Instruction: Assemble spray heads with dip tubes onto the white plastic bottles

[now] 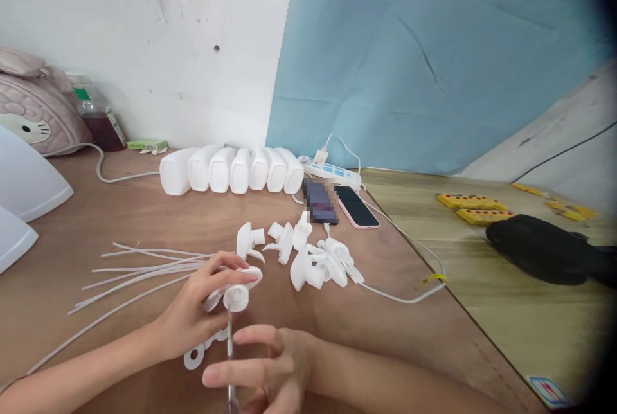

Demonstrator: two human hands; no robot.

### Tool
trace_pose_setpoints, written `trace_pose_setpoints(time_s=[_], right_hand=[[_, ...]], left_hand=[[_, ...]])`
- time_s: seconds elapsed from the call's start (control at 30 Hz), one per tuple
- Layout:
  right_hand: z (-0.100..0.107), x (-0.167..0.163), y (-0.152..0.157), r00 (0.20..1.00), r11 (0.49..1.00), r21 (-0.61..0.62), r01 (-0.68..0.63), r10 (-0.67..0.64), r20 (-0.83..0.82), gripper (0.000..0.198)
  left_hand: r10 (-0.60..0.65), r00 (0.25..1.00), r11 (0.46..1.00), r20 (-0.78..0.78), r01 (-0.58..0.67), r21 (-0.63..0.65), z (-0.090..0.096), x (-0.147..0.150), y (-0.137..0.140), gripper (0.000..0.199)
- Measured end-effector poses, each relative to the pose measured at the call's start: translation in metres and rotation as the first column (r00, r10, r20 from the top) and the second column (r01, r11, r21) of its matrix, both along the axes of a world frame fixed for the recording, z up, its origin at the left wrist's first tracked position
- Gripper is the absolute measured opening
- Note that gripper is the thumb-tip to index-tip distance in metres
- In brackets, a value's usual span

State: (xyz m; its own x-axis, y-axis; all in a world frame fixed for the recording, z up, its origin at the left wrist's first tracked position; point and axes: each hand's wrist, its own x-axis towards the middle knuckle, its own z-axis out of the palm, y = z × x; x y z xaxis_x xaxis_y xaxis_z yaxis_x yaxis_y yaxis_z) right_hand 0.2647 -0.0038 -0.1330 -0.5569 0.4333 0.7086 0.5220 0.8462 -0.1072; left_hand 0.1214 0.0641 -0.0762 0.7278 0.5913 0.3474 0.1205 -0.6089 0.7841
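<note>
A white trigger spray head (pixel 236 298) is gripped in my left hand (pixel 193 308), its round collar turned toward me. A thin metal rod (pixel 230 343) reaches up to that collar. My right hand (pixel 274 369) is around the rod's lower part, with one finger crossing in front of it; the upper fingers are spread and the lower grip is partly hidden. Beneath my left hand lie white ring washers (pixel 194 357). Thin white tubes (pixel 139 269) fan out to the left. More spray heads (pixel 249 242) lie ahead, several in a pile (pixel 322 264) to the right.
White bottles (pixel 230 170) lie in a row by the wall. Two phones (pixel 359 207), a power strip (pixel 332 173) and a cable (pixel 409 301) are at right. A pink bag (pixel 38 105) and a bottle of dark liquid (pixel 103 125) stand back left. Yellow packs (pixel 470 202) lie far right.
</note>
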Motion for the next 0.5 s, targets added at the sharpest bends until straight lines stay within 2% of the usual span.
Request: trace_pose_setpoints(time_s=[0.03, 0.1, 0.2, 0.27, 0.37, 0.5], right_hand=[[0.007, 0.000, 0.003, 0.992, 0.991, 0.063, -0.119, 0.121, -0.029, 0.014], [0.017, 0.001, 0.004, 0.968, 0.962, 0.130, -0.241, 0.247, -0.038, 0.015], [0.012, 0.003, -0.001, 0.984, 0.983, 0.078, -0.168, 0.171, -0.039, 0.013], [-0.001, 0.003, -0.005, 0.991, 0.993, 0.044, -0.113, 0.116, -0.061, 0.013], [-0.020, 0.000, -0.009, 0.992, 0.994, -0.037, -0.107, 0.104, -0.067, 0.012], [-0.030, -0.003, -0.014, 0.993, 0.996, -0.079, -0.053, 0.044, -0.107, 0.011]], left_hand=[[-0.042, 0.999, 0.999, 0.015, 0.042, -0.027, -0.001, 0.001, 0.000, 0.038], [-0.121, 0.991, 0.989, 0.051, 0.125, -0.080, -0.004, 0.003, -0.001, 0.037], [-0.179, 0.982, 0.976, 0.057, 0.184, -0.120, -0.009, 0.001, -0.002, 0.036], [-0.178, 0.983, 0.974, 0.046, 0.183, -0.133, -0.011, 0.000, -0.002, 0.037], [-0.152, 0.988, 0.977, 0.029, 0.155, -0.147, -0.012, -0.001, -0.002, 0.039], [-0.138, 0.990, 0.980, 0.027, 0.141, -0.143, -0.011, -0.001, -0.001, 0.039]])
